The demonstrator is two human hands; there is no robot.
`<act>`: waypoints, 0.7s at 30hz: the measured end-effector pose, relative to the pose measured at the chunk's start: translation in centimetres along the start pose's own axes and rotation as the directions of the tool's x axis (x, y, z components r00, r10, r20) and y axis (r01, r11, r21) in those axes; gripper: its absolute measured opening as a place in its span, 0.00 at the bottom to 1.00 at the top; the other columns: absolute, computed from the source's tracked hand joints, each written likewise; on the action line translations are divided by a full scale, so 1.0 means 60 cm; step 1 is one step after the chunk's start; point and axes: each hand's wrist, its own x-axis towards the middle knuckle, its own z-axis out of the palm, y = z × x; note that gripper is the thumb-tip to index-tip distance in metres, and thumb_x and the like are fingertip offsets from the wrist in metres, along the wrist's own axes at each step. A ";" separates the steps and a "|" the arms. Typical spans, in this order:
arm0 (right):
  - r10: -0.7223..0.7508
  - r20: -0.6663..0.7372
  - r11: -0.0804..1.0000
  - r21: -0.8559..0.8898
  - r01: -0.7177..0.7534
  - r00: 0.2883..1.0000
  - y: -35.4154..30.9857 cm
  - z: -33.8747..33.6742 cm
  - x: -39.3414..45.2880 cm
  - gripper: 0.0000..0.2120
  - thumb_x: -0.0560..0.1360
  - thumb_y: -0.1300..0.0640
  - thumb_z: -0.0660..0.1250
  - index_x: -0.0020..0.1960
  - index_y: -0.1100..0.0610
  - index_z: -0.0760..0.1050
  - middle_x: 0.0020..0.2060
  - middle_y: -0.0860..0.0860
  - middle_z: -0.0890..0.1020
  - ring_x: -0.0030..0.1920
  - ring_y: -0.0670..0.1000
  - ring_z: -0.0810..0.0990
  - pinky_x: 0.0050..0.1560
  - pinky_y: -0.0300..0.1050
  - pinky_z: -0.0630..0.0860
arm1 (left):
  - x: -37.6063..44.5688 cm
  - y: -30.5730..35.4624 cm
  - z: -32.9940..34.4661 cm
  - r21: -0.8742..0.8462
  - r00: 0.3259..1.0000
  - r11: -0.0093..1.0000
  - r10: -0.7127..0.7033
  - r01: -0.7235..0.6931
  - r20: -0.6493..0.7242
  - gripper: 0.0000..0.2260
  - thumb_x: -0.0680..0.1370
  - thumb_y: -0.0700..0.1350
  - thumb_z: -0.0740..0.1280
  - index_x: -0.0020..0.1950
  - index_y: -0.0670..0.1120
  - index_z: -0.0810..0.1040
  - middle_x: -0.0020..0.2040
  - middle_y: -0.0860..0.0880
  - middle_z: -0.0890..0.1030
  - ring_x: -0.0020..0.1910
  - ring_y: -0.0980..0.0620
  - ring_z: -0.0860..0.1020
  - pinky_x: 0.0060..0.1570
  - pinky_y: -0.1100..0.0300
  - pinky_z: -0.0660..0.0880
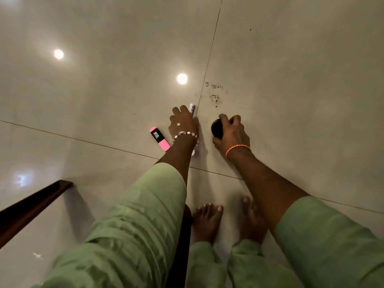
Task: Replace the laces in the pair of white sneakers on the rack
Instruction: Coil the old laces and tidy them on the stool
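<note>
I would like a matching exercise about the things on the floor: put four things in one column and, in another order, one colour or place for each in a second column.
Things:
1. tube
2. round container
3. white stick
4. thread band

Descriptions:
A. orange, around the right wrist
B. pink with a black label, lying on the floor tile beside the left hand
C. black, gripped by the right hand
D. showing past the left hand's fingertips, near the tile joint

Pairs: 1-B, 2-C, 3-D, 4-A
</note>
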 end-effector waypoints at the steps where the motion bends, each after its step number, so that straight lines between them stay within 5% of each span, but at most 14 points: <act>1: -0.019 0.000 1.000 0.002 0.019 1.000 0.001 0.002 0.004 0.30 0.71 0.53 0.71 0.69 0.53 0.63 0.62 0.58 0.65 0.60 0.60 0.71 0.53 0.51 0.74 | 0.005 -0.003 0.005 -0.002 1.000 1.000 0.006 -0.006 -0.011 0.16 0.79 0.47 0.61 0.63 0.40 0.67 0.61 0.41 0.70 0.58 0.39 0.72 0.48 0.49 0.71; 14: 0.031 -0.122 0.978 0.207 -0.005 0.992 -0.039 -0.138 -0.125 0.29 0.67 0.53 0.73 0.66 0.55 0.68 0.58 0.58 0.66 0.56 0.60 0.72 0.51 0.49 0.75 | -0.112 0.034 -0.129 -0.043 0.997 0.997 0.069 -0.068 0.027 0.11 0.81 0.42 0.57 0.57 0.36 0.71 0.56 0.37 0.74 0.54 0.38 0.75 0.49 0.49 0.71; 21: 0.244 -0.299 0.891 0.444 -0.093 0.923 -0.083 -0.317 -0.307 0.30 0.68 0.54 0.73 0.67 0.56 0.67 0.59 0.58 0.66 0.56 0.60 0.74 0.52 0.49 0.76 | -0.295 0.110 -0.299 -0.082 0.983 0.984 0.163 -0.157 0.081 0.11 0.77 0.33 0.59 0.58 0.37 0.72 0.57 0.38 0.74 0.56 0.39 0.75 0.48 0.52 0.69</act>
